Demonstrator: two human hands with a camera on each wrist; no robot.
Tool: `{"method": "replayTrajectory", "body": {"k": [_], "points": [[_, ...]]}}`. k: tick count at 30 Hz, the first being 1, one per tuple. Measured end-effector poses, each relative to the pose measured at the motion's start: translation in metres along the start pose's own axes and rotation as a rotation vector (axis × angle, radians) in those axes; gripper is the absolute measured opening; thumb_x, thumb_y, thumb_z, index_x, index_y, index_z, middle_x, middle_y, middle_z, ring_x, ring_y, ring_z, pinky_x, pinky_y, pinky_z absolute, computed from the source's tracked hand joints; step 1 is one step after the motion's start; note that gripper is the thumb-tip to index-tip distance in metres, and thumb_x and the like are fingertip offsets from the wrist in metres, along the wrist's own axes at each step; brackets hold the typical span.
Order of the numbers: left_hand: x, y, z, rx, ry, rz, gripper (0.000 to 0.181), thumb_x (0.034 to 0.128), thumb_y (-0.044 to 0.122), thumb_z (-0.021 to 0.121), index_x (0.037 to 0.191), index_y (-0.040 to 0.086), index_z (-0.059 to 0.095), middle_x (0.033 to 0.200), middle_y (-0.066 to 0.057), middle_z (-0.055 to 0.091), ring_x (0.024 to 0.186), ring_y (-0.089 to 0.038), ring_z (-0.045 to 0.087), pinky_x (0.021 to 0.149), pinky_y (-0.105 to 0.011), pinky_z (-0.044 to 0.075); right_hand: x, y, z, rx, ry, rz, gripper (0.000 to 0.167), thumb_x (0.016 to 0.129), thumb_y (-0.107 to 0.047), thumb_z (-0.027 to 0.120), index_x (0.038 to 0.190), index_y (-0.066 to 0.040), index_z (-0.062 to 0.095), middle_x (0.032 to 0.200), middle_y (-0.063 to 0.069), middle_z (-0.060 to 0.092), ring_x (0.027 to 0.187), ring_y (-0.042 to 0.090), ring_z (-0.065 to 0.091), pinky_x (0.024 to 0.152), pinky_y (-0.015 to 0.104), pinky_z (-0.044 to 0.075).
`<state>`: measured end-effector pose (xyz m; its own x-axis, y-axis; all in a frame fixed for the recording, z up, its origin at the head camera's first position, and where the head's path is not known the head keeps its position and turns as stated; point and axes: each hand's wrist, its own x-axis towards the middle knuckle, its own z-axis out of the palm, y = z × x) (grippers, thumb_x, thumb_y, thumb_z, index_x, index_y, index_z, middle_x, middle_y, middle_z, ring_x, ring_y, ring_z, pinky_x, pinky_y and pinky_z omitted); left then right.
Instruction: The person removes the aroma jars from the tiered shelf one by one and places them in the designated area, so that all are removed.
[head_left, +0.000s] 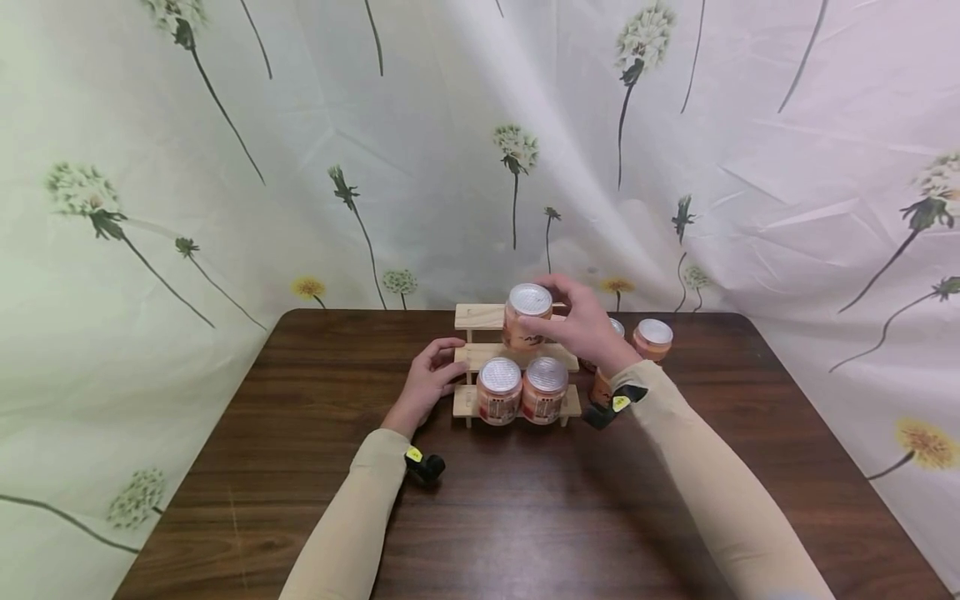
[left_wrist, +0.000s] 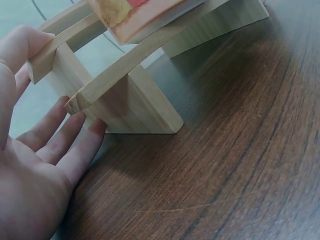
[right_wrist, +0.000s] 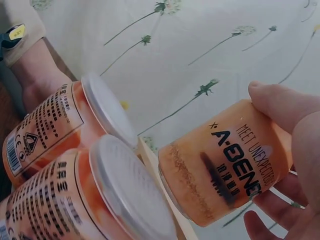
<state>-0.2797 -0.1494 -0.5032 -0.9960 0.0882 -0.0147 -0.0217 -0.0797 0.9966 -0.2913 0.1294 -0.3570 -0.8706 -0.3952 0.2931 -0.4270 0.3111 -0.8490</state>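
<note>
A three-tier wooden display rack (head_left: 470, 357) stands on the table. My left hand (head_left: 425, 385) grips its left side; in the left wrist view the thumb lies at one board's end and the fingertips (left_wrist: 97, 126) touch the board below. Between thumb and fingers, my right hand (head_left: 585, 327) holds an orange jar (head_left: 522, 333) with a silver lid upright at the middle tier. Whether its base touches the board cannot be told. Two similar jars, a left one (head_left: 499, 400) and a right one (head_left: 546, 398), sit side by side on the bottom tier.
Several more jars stand right of the rack, partly behind my right wrist; one jar (head_left: 652, 340) is farthest right. The dark wooden table (head_left: 510, 517) meets a dandelion-patterned curtain (head_left: 442, 167) at its back edge. Each wrist wears a small black camera.
</note>
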Motion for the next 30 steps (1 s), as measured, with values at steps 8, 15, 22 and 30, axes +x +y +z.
{"method": "replayTrajectory", "body": {"k": [8, 15, 22, 30], "points": [[-0.002, -0.001, -0.001, 0.022, 0.005, 0.003, 0.044, 0.0987, 0.012, 0.074, 0.14, 0.012, 0.06, 0.134, -0.015, 0.059, 0.109, -0.019, 0.067, 0.084, -0.035, 0.061, -0.016, 0.008, -0.026, 0.032, 0.091, -0.026, 0.054, 0.089, -0.02, 0.086, 0.136, -0.007, 0.063, 0.122, 0.011, 0.065, 0.109, 0.024, 0.067, 0.099, 0.039, 0.055], [-0.002, -0.001, -0.001, 0.036, 0.01, 0.019, 0.042, 0.0977, 0.014, 0.075, 0.137, 0.015, 0.062, 0.133, -0.013, 0.06, 0.109, -0.02, 0.068, 0.082, -0.034, 0.061, -0.035, 0.009, -0.049, 0.021, 0.16, -0.01, 0.051, 0.089, -0.018, 0.086, 0.133, -0.006, 0.064, 0.12, 0.007, 0.067, 0.101, 0.019, 0.07, 0.083, 0.026, 0.057], [-0.003, -0.002, -0.001, 0.04, 0.008, 0.016, 0.04, 0.0984, 0.014, 0.075, 0.136, 0.016, 0.062, 0.133, -0.013, 0.061, 0.11, -0.02, 0.067, 0.081, -0.034, 0.061, -0.054, 0.015, -0.07, 0.031, 0.208, 0.045, 0.05, 0.089, -0.017, 0.086, 0.132, -0.006, 0.064, 0.119, 0.004, 0.068, 0.104, 0.017, 0.069, 0.08, 0.028, 0.058], [-0.001, -0.001, -0.001, 0.033, 0.008, 0.012, 0.041, 0.0987, 0.015, 0.075, 0.138, 0.015, 0.061, 0.135, -0.013, 0.06, 0.114, -0.022, 0.066, 0.085, -0.037, 0.061, -0.07, 0.025, -0.091, 0.03, 0.272, 0.012, 0.049, 0.087, -0.008, 0.087, 0.131, -0.001, 0.066, 0.115, 0.002, 0.07, 0.096, 0.012, 0.07, 0.081, 0.023, 0.056]]}}
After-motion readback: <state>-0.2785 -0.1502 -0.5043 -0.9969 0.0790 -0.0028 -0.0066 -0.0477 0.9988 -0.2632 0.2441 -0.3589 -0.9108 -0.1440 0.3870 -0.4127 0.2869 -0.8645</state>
